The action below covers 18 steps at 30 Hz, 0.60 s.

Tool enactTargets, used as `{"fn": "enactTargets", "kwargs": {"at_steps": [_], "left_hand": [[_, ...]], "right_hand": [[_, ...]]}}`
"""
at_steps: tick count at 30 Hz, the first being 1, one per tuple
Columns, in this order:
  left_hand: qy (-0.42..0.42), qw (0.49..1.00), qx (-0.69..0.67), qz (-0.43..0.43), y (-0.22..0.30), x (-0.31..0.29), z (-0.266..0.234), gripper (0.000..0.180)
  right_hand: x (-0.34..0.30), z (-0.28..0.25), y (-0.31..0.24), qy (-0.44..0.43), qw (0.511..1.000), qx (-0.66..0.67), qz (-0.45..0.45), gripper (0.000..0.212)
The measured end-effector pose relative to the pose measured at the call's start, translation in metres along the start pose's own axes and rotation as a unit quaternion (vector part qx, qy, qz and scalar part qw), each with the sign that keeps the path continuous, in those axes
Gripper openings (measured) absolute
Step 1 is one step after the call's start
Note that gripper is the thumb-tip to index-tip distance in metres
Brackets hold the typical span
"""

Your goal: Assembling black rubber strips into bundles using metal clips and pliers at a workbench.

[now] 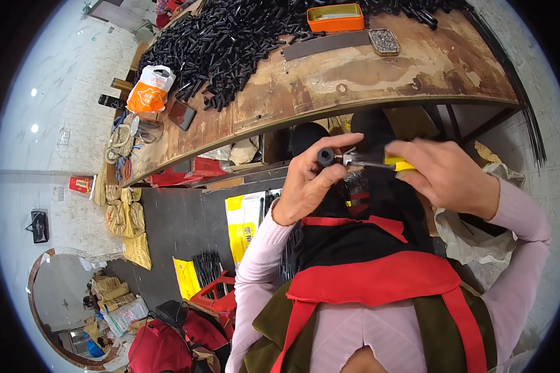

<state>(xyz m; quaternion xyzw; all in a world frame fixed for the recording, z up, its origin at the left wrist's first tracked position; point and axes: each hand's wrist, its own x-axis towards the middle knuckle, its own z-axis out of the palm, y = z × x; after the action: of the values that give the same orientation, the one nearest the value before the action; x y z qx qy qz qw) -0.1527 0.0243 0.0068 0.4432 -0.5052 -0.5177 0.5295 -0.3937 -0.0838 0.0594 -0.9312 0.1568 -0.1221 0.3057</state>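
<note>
Pinching short black rubber tube (325, 156) in left hand (306, 184); gripping yellow-handled metal tool (379, 163) in right hand (449, 176), inserting; heap of black tubes (230, 37) waiting along worn wooden worktop's (367, 78) far edge.

I see a worn wood bench (379, 74) w/ rusty stains, heaped w/ black tubes (230, 37). Pale tiled wall (56, 93) on left, lit by small ceiling spots. Dark floor (180, 224) below, tan sacks (127, 230) along the wall.

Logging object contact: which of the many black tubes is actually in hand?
The tube pinched in the left hand, met by the right hand's pliers. The rest lie in the pile on the bench.
</note>
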Motion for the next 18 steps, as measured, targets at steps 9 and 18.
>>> {"fn": "enactTargets", "kwargs": {"at_steps": [9, 18], "left_hand": [[0.006, 1.000, 0.007, 0.000, -0.003, 0.000, 0.000, 0.065], [-0.055, 0.998, 0.027, -0.007, 0.000, 0.004, -0.006, 0.072]], "right_hand": [[0.003, 0.013, -0.003, 0.000, 0.990, 0.091, 0.111, 0.035], [0.012, 0.014, 0.017, -0.399, 0.595, 0.652, 0.248, 0.033]]}}
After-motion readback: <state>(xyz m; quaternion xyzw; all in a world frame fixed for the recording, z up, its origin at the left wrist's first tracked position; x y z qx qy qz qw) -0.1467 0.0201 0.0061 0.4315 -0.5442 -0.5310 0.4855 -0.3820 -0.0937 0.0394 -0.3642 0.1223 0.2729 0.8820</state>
